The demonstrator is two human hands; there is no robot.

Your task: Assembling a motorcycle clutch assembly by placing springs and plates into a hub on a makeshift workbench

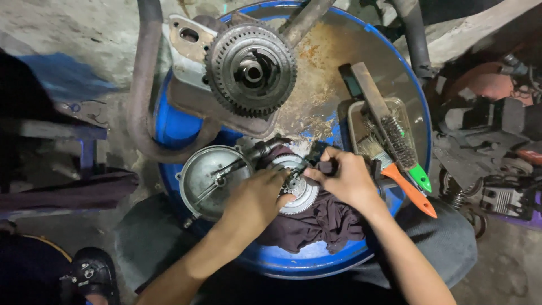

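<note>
Two hands are on the small toothed disc (298, 191), which lies on a dark rag (322, 223) on top of the blue drum (316, 261) that serves me as a bench. My left hand (257, 197) presses down on the disc's near edge, fingers curled over the rim, steadying rather than lifting it. My right hand (347, 178) is clenched on a small dark tool (326, 166), its tip aimed at the disc's centre; I cannot quite tell what kind of tool it is, since my fingers cover most of it.

The disc is already out of its housing and looks fairly clean and bright. Just left of it the round cover (210, 179) lies open side up, apart from the rest. Further back the big gear (251, 69) sits on its casing, grimy, and nothing is fitted back together yet. To the right a tray (354, 121) holds a wire brush (395, 135) and a paintbrush (395, 172), both lying idle. I judge the work about midway: parts stripped, cleaning under way, assembly yet to come.
</note>
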